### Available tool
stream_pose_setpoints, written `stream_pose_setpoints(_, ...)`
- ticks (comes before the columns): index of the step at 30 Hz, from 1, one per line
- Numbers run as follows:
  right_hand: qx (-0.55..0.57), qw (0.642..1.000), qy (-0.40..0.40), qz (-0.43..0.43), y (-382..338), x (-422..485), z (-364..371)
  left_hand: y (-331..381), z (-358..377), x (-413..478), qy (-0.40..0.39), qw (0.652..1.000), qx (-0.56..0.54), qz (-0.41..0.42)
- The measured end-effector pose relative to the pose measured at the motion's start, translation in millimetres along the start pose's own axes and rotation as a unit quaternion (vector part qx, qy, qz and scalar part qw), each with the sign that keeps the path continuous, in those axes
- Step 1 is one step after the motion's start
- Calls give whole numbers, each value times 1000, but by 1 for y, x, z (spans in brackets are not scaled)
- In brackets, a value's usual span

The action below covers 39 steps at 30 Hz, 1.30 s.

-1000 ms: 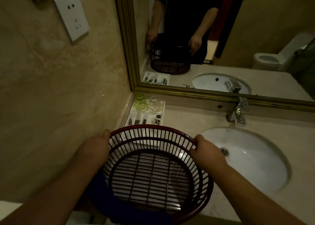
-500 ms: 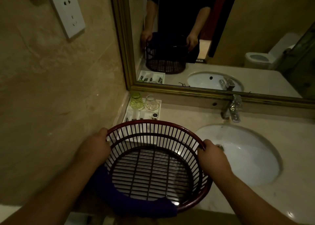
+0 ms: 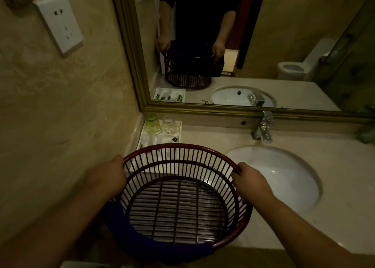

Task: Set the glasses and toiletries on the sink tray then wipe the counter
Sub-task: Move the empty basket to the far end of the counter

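The green glass (image 3: 152, 124) and the clear glass (image 3: 170, 125) stand side by side at the back of the white tray (image 3: 147, 141), which sits in the corner of the table (image 3: 213, 135) against the wall and just under the mirror (image 3: 263, 44). Small dark toiletries (image 3: 175, 139) lie in the tray's nearer compartments, though the far rim of the basket (image 3: 174, 146) hides part of them, so I cannot tell whether every piece is in place. The basket itself looks empty. The left hand (image 3: 105, 178) grips its rim on the wall side and the right hand (image 3: 251, 183) grips the rim on the side of the basin (image 3: 284, 178), fingers curled over the edge, holding it low over the front of the table. A dark blue cloth (image 3: 162, 249) hangs over the basket's near rim. Judging from this, the setting-out part seems done or nearly so, since nothing is left in the basket to unload. The wiping looks not yet begun: the cloth is draped on the rim, neither hand has it, and both are taken up with the basket. The table around the basin and the faucet (image 3: 263, 126) is what remains to wipe.
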State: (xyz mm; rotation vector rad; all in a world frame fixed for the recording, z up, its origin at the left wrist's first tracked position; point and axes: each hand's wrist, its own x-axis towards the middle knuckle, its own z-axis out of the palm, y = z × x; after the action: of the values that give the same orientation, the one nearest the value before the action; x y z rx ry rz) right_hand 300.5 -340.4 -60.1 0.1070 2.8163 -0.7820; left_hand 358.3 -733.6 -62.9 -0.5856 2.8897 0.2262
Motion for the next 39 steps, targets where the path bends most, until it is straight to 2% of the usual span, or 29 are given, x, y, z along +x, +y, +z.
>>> stream_pose_setpoints(7, -7, 1000, -6, 26, 57, 23, -87, 97, -22, -7, -9, 997, -44, 69)
stream_pose_setpoints(19, -3, 999, 26, 39, 203, 68, -212, 294, -13, -29, -9, 995, -63, 83)
stream_pose_setpoints(30, -4, 994, 63, 88, 282, 90, -305, 431, -18, -11, 1, 982, -96, 160)
stream_pose_setpoints(39, 30, 990, 77, 111, 360, 127, -364, 547, -8, 9, 0, 982, -56, 180)
